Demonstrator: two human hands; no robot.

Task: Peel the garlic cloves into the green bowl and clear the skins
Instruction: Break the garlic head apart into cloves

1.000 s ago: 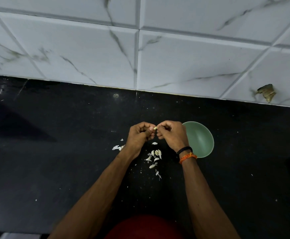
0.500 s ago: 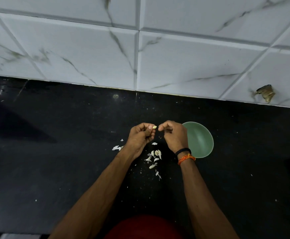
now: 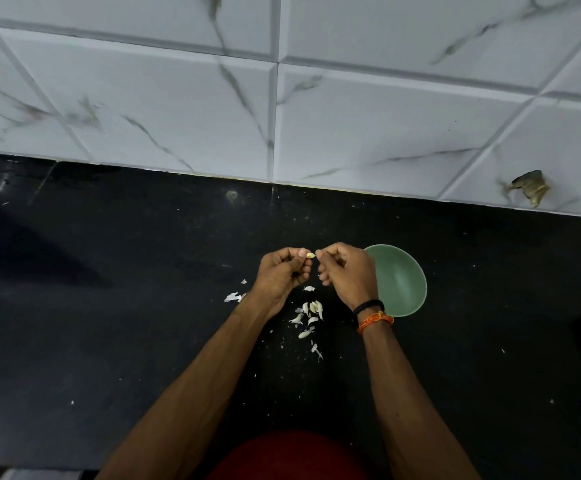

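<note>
A wall of white tiles point(image 3: 185, 109) veined in grey rises behind the far edge of a black desk point(image 3: 109, 306), which fills the lower part of the view and is flecked with pale specks. Low on the tiles toward the far right corner sits a brownish chipped or stained patch point(image 3: 529, 187). At the near edge a red garment point(image 3: 289, 455) shows between two bare forearms that reach forward over the middle of the desk. The green bowl point(image 3: 403, 282) stands on the desk right of centre, about midway between the far and near edges, partly hidden by the right hand point(image 3: 348, 271), whose wrist carries a black band point(image 3: 368, 305) and an orange thread point(image 3: 375, 320). The left hand point(image 3: 282, 275) is held just beside the right one, both raised above the desk. The left grip is curled, thumb and fingertips pinching a small garlic clove point(image 3: 310, 256) at its top. The right grip is also curled, its thumb and forefinger drawn together just beside the clove; whether they hold a bit of skin is too small to tell. Beneath and between the hands a loose cluster of garlic pieces and skins point(image 3: 311, 311) lies on the desk, just left of the bowl. A smaller scrap of white skin point(image 3: 232, 297) lies apart, just left of the left wrist.
</note>
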